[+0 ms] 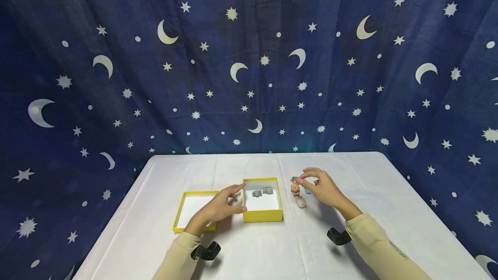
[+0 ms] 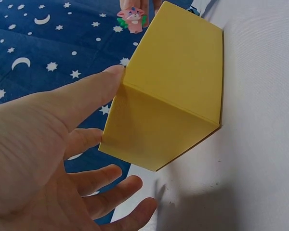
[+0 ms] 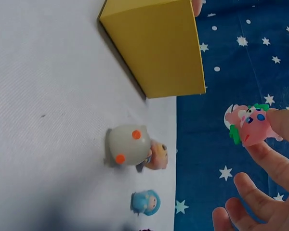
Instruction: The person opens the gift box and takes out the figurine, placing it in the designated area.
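Observation:
A small pink figurine (image 3: 253,124) with green parts is pinched between the thumb and index finger of my right hand (image 1: 324,188), raised above the table right of the box. My left hand (image 1: 221,205) is at the left side of the yellow box (image 1: 263,216), thumb and index fingertips at its rim and the other fingers spread. Two grey figurines (image 1: 267,190) lie inside the box on its white bottom. Below my right hand stand a brown-orange figurine (image 1: 295,189), a whitish one with orange spots (image 3: 129,145) and a light blue one (image 3: 145,202).
The yellow-edged lid (image 1: 193,205) lies white inside up, left of the box and partly behind my left hand. A white cloth (image 1: 256,254) covers the table. Behind it hangs a dark blue curtain (image 1: 218,111) with moons and stars.

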A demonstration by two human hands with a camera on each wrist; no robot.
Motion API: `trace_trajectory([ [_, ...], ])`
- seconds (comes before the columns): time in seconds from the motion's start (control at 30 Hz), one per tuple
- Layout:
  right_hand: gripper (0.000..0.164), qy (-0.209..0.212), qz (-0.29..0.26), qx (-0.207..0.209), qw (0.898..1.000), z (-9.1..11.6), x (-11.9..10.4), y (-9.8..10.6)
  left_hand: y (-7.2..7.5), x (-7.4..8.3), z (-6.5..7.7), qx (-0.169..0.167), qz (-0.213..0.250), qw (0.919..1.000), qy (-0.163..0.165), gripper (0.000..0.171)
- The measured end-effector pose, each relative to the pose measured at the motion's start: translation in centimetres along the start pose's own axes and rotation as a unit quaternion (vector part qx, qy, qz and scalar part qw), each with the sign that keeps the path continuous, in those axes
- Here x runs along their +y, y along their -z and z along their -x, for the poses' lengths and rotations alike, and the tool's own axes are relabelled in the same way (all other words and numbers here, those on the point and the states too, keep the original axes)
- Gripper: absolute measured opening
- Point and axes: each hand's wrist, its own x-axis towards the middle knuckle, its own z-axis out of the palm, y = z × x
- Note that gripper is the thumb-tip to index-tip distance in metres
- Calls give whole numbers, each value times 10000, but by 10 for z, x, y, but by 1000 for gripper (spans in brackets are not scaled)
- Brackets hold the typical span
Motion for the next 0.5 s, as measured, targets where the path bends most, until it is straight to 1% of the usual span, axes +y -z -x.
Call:
trace_trajectory([
  [0.3, 32, 22, -83, -15, 10000, 8, 13, 12, -1, 0, -1, 9, -7, 10000, -79, 77],
  [0.37, 33, 0, -12, -61, 10000, 9, 17, 15, -1, 0, -1, 5, -3, 10000, -72, 77],
  [0.5, 29, -2, 231, -197, 9995, 10, 25, 22, -1, 0, -1, 13, -5, 10000, -43, 76],
])
